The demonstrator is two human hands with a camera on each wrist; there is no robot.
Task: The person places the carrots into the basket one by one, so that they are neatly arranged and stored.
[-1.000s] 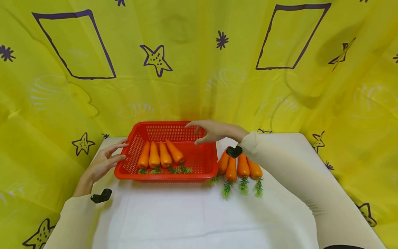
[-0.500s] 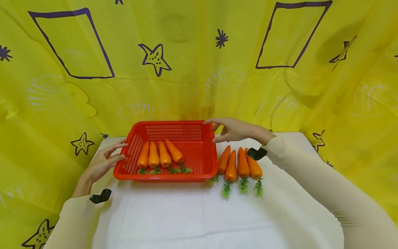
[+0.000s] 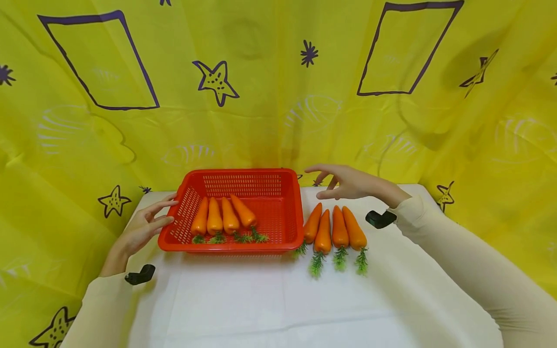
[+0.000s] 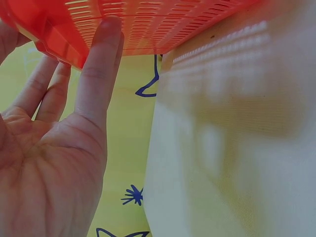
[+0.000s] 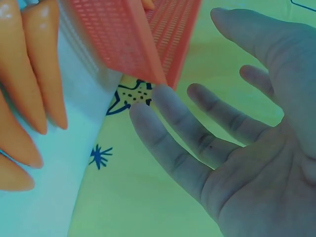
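Several orange carrots (image 3: 214,216) with green tops lie side by side in the left part of a red perforated basket (image 3: 292,203). At the basket's left side my left hand (image 3: 141,227) rests with its fingers extended against the wall and rim. In the left wrist view the thumb (image 4: 94,79) touches the perforated wall from outside, and the other fingertips are partly hidden by the rim. My right hand (image 3: 348,182) hovers to the right of the basket, behind more carrots (image 3: 340,227) on the table. Its fingers are spread and relaxed, with nothing in them.
The basket and loose carrots stand on a table with a white cloth (image 3: 270,295). A yellow curtain (image 3: 261,125) with dark star drawings hangs behind and at both sides, close to the basket's back. Dark bands are on both wrists.
My right hand has moved right, from above the basket's right part to beyond its right rim, holding nothing throughout. The left hand, basket and carrots stay in place.
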